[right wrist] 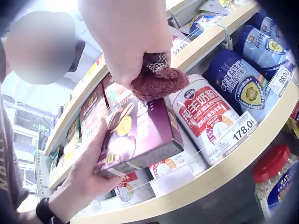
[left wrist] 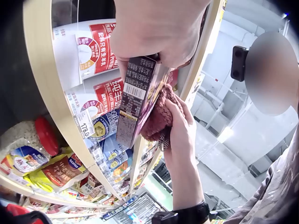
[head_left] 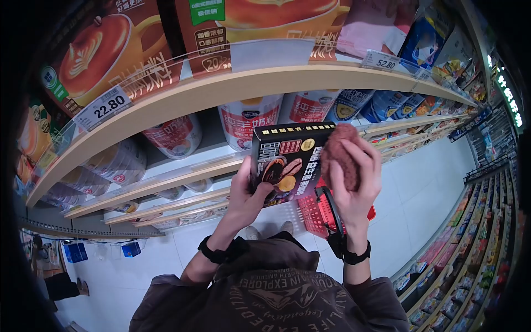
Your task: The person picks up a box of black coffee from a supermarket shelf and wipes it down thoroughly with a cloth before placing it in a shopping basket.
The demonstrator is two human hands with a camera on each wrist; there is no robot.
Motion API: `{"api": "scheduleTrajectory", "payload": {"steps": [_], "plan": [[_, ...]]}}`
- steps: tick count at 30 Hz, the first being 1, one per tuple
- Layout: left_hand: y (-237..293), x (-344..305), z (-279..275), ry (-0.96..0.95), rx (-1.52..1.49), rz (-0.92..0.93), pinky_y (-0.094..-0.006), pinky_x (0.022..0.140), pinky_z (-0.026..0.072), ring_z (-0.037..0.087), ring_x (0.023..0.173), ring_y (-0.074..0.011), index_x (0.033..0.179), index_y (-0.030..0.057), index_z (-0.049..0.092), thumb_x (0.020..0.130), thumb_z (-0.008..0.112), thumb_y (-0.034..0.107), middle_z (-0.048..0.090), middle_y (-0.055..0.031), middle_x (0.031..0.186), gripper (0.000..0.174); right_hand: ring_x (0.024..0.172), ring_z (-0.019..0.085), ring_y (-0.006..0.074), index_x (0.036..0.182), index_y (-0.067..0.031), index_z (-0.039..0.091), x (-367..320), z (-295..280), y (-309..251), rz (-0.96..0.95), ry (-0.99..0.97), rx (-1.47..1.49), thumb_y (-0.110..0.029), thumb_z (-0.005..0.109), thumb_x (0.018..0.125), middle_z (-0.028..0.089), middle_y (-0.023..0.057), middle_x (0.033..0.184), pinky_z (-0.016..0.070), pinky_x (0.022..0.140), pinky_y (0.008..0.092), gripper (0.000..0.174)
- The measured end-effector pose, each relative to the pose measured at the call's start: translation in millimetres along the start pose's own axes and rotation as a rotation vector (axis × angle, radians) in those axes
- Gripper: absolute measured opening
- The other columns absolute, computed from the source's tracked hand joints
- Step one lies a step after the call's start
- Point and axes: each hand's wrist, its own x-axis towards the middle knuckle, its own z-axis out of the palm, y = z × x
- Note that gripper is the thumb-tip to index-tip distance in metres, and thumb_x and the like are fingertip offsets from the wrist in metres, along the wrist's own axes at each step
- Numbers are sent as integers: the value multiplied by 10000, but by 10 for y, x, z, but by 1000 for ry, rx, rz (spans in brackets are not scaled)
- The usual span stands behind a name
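My left hand (head_left: 246, 199) grips a dark printed box (head_left: 285, 166) by its near left edge, thumb across the front face. The box carries a picture of a cup and beans, with a barcode on one narrow side in the left wrist view. A fluffy reddish-brown cloth (head_left: 344, 166) is bunched in my right hand (head_left: 362, 185), fingers curled over it. The cloth lies against the far right edge of the box. In the right wrist view, a checked trim (right wrist: 158, 63) shows between the hand and the cloth.
A shelf edge (head_left: 238, 83) with price tags runs in front, carrying large coffee boxes (head_left: 110, 50). White and red milk powder cans (head_left: 251, 119) stand on the shelf below. Under the hands, a red basket (head_left: 312, 216) sits on the tiled floor. Another shelf of packets (head_left: 464, 249) stands at right.
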Motion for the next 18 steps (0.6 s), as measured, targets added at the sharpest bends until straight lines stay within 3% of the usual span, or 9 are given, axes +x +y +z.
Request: {"api": "scheduleTrajectory", "payload": {"steps": [2, 3, 4, 6, 8, 11, 12, 14, 18], "plan": [[46, -12, -23, -30, 82, 21, -243, 849, 475, 564, 981, -82, 1266, -35, 433, 921, 687, 249, 624, -64, 1118, 513, 1017, 584, 301, 1158, -21, 623, -10, -41, 50, 154, 108, 131, -24, 712, 776, 582, 164, 1126, 476, 892, 384, 393], [27, -20, -27, 0, 70, -5, -243, 778, 482, 582, 871, -77, 1222, -27, 489, 850, 761, 161, 656, -57, 994, 497, 1065, 586, 263, 1218, 8, 562, -39, -60, 74, 278, 105, 253, -52, 673, 841, 579, 162, 1163, 454, 941, 365, 398], [24, -21, -45, -1, 70, -7, -243, 778, 482, 582, 871, -77, 1222, -27, 489, 850, 761, 161, 656, -57, 994, 497, 1065, 586, 263, 1218, 8, 562, -52, -76, 65, 280, 105, 252, -52, 673, 841, 579, 162, 1163, 454, 941, 365, 398], [23, 8, -92, -33, 392, 0, -258, 707, 471, 577, 759, -87, 1159, -16, 545, 820, 778, 131, 653, -54, 855, 437, 1093, 576, 234, 1251, 12, 531, -70, -108, 40, 485, 35, 509, -73, 664, 865, 571, 149, 1203, 443, 962, 349, 417], [53, 56, -61, -8, 450, 69, -273, 674, 451, 562, 712, -111, 1133, -9, 574, 794, 779, 87, 637, -63, 792, 408, 1099, 576, 222, 1254, 21, 522, -87, -125, 19, 492, 29, 520, -73, 655, 875, 567, 141, 1220, 445, 968, 345, 412], [44, 67, -48, 49, 438, 49, -303, 791, 479, 623, 858, -173, 1150, 2, 597, 776, 734, -6, 666, -113, 990, 398, 1086, 590, 254, 1242, 1, 547, -105, -179, 38, 412, -53, 449, -64, 654, 859, 578, 163, 1202, 460, 953, 367, 403], [27, 77, -63, 48, 439, 48, -303, 791, 479, 623, 858, -173, 1150, 2, 597, 776, 734, -6, 666, -113, 990, 398, 1086, 590, 254, 1242, 1, 547, -97, -213, 62, 413, -52, 450, -64, 654, 859, 578, 163, 1202, 460, 953, 367, 403], [-25, 104, -105, -17, 517, 176, -344, 879, 470, 615, 988, -237, 1139, 18, 611, 747, 701, -54, 653, -118, 1105, 409, 1071, 596, 301, 1190, -20, 599, -47, -299, 67, 189, -42, 232, -37, 656, 819, 587, 179, 1171, 462, 940, 389, 375], [-3, 74, -67, -60, 567, 201, -373, 931, 441, 580, 1058, -286, 1143, 36, 620, 709, 663, -92, 648, -106, 1141, 455, 962, 581, 330, 1070, -33, 675, 87, -339, -133, 29, -179, 98, 7, 655, 745, 594, 179, 1120, 479, 851, 405, 329]]}}
